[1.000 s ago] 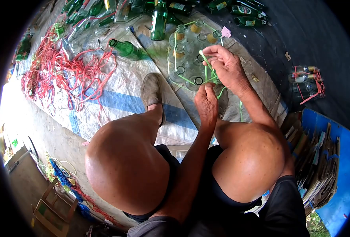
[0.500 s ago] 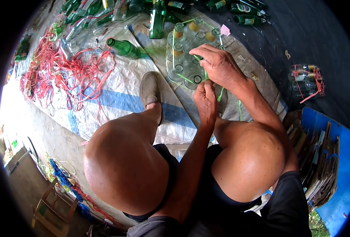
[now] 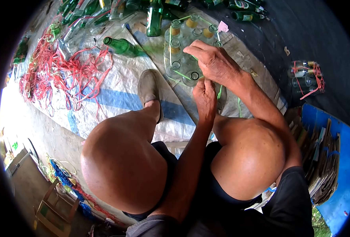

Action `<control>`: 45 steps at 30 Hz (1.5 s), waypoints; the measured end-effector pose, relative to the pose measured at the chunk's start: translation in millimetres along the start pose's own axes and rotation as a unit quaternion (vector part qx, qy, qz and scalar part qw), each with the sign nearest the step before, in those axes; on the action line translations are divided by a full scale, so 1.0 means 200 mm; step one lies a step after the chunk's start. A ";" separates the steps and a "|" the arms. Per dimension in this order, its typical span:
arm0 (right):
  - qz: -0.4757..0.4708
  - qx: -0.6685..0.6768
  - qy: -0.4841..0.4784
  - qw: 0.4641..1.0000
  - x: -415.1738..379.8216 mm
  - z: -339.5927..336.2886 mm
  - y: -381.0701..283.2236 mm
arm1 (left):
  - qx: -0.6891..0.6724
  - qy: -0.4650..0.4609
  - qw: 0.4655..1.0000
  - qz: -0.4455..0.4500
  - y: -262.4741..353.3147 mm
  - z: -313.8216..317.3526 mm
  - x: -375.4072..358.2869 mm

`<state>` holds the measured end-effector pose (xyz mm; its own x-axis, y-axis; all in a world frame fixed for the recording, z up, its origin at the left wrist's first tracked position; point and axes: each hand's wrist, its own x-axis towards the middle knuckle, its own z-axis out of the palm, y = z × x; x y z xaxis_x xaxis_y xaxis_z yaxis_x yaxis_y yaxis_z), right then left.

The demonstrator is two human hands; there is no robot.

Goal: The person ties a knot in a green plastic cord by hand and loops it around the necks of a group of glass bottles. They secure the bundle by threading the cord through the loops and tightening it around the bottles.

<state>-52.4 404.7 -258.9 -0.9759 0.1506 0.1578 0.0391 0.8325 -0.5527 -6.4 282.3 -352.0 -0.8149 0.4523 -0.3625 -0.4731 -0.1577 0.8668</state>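
A cluster of clear glass bottles (image 3: pixel 190 78) stands upright on the sacking, with a pale green strap (image 3: pixel 170 47) around the bottle necks. My left hand (image 3: pixel 205 94) is pinched closed at the near right corner of the cluster, on the strap beside the nearest bottle neck. Above it, over the right side of the cluster, my right hand (image 3: pixel 216 63) is closed with curled fingers on the strap; its fingertips are partly hidden. A loose green strap end (image 3: pixel 219 93) hangs just right of my left hand.
A green bottle (image 3: pixel 121 47) lies left of the cluster, and another green bottle (image 3: pixel 154 19) stands behind it. Tangled red straps (image 3: pixel 64 75) spread at left. A tied bottle bundle (image 3: pixel 306 77) lies at right, above stacked cardboard (image 3: pixel 325 166) and a blue panel (image 3: pixel 347 158).
My right hand has shifted slightly left and up over the bottles. My left hand stays at the same corner of the cluster. The whole view has moved slightly.
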 end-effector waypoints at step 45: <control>-0.007 0.014 -0.097 0.995 -0.13 -0.08 0.10 | 0.341 0.037 0.930 0.131 0.31 -0.10 -0.13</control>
<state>-22.6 427.0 -260.9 -0.9995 0.0316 0.0058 0.0225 0.8186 -0.5739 -21.3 243.4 -295.4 -0.9051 0.4109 -0.1096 0.0458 0.3504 0.9355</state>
